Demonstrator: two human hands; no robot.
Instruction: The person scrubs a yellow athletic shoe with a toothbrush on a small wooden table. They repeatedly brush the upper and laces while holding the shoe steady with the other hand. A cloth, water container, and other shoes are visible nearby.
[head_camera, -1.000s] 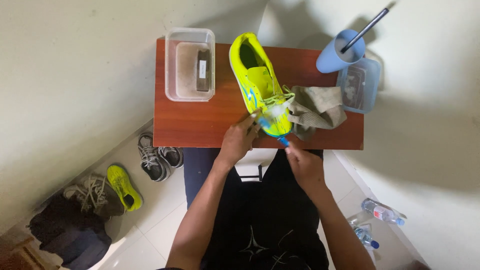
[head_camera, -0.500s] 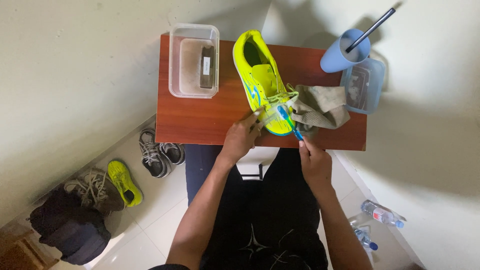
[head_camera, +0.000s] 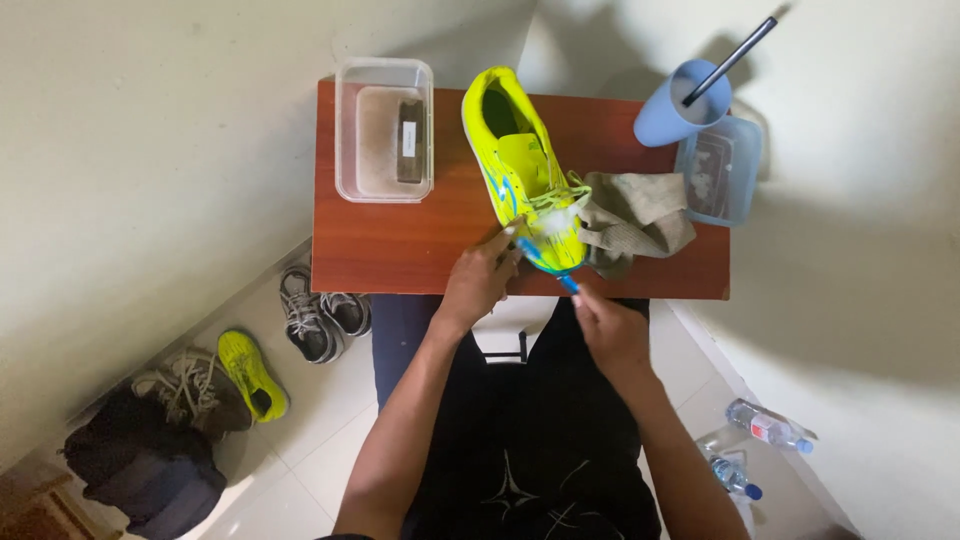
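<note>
A neon yellow sneaker (head_camera: 520, 165) with blue marks lies on a small reddish wooden table (head_camera: 400, 245), toe toward me. My left hand (head_camera: 480, 280) rests against the toe's left side and steadies it. My right hand (head_camera: 605, 325) grips a small blue brush (head_camera: 545, 265), whose head lies across the foamy toe of the sneaker. A crumpled grey cloth (head_camera: 635, 220) sits just right of the shoe.
A clear tub (head_camera: 385, 130) with cloudy water and a dark block stands at the table's back left. A blue cup (head_camera: 675, 110) with a rod and a blue-tinted container (head_camera: 720, 175) stand back right. Shoes (head_camera: 315, 315), a yellow sneaker (head_camera: 250, 375), a bag (head_camera: 140, 465) and bottles (head_camera: 765, 425) lie on the floor.
The brush went up over the toe toward the laces half a second ago, then came back down to the toe tip. My left hand stays on the toe.
</note>
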